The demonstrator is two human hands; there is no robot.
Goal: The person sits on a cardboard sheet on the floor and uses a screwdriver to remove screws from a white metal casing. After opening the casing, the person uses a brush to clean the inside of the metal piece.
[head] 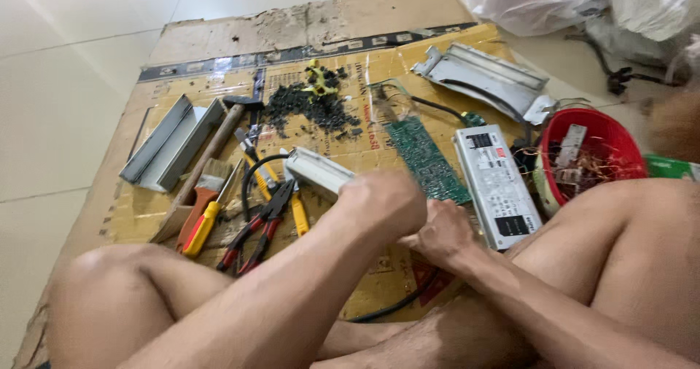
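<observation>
- My left hand (383, 203) is closed in a fist round one end of a pale metal casing (317, 169), which lies on the cardboard sheet (408, 55) on the floor, just in front of my knees.
- My right hand (443, 232) sits just beside it, fingers curled shut; what they pinch is hidden.
- I judge I'm taking the casing apart; the next move needs a firm hold and a tool.
- Red-handled pliers (255, 234) lie just left of it.
- Right of my hands: a green circuit board (426, 161), then a grey box (496, 187) with black and white rectangular labels.
- A red bucket (583, 154) beyond holds wire scraps.
</observation>
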